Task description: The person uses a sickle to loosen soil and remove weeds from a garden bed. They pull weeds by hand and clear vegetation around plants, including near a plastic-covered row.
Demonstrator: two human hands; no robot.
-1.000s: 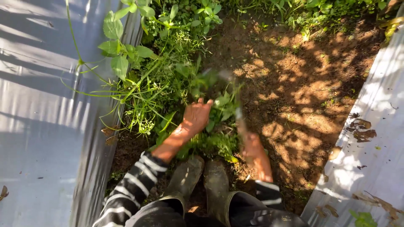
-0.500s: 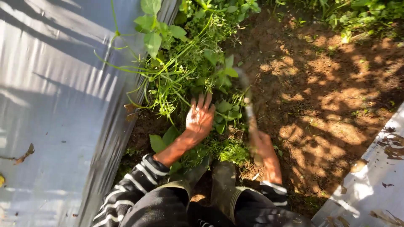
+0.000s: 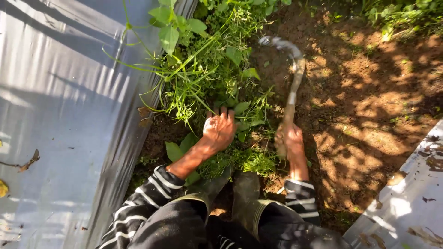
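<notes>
My left hand [image 3: 220, 129] presses down into a clump of green weeds [image 3: 208, 80], fingers curled into the leaves and stems. My right hand [image 3: 289, 140] grips the wooden handle of a small curved hoe [image 3: 291, 69], whose metal head is raised over the soil beyond the weeds. Both sleeves are black with white stripes. My two muddy rubber boots [image 3: 233, 193] stand close together just below the hands.
Bare brown soil [image 3: 360, 106] in dappled shade fills the strip to the right. Silver plastic mulch sheets cover the raised beds on the left [image 3: 60, 115] and lower right [image 3: 410, 198]. More low greenery grows along the top edge [image 3: 397, 16].
The hoe has swung up and forward from a blurred low position to a raised one over the soil. My left hand has closed down into the weeds.
</notes>
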